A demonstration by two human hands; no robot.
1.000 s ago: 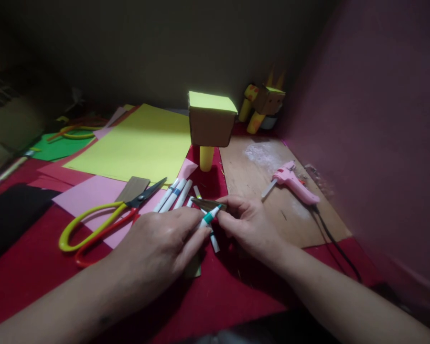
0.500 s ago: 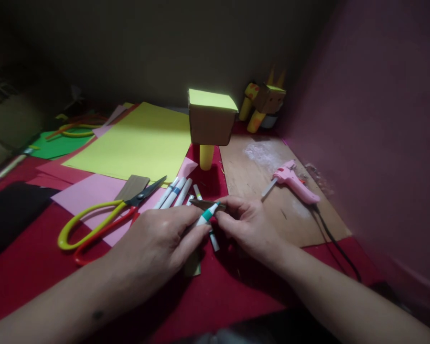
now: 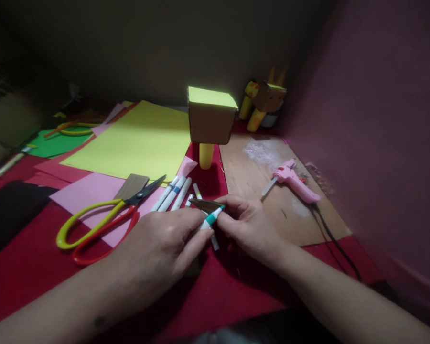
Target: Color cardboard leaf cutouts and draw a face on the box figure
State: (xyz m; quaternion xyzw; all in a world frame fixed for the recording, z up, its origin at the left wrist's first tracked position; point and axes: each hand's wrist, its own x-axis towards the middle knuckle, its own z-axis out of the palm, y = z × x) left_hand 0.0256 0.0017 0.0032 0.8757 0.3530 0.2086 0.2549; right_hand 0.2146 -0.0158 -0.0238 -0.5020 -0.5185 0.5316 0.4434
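My left hand (image 3: 168, 234) is closed on a white marker with a green band (image 3: 210, 220), its tip pointing up and right. My right hand (image 3: 245, 222) pinches a small brown cardboard piece (image 3: 206, 205) between thumb and fingers. The marker's tip is at the cardboard's right end, close to my right fingertips. Just beyond my left hand lie several white markers (image 3: 172, 193). Scissors (image 3: 122, 208) with yellow and red handles rest on pink paper (image 3: 89, 196), left of the markers.
A cardboard box form (image 3: 212, 122) with a yellow top and leg stands ahead. Yellow sheets (image 3: 132, 143) lie left. A pink glue gun (image 3: 295, 181) rests on a wooden board (image 3: 272, 210) at the right, its black cord trailing forward. A small cardboard animal (image 3: 268, 100) stands behind.
The marker in my left hand has moved slightly right and its tip now reaches the cardboard's right end. My right hand has barely moved.
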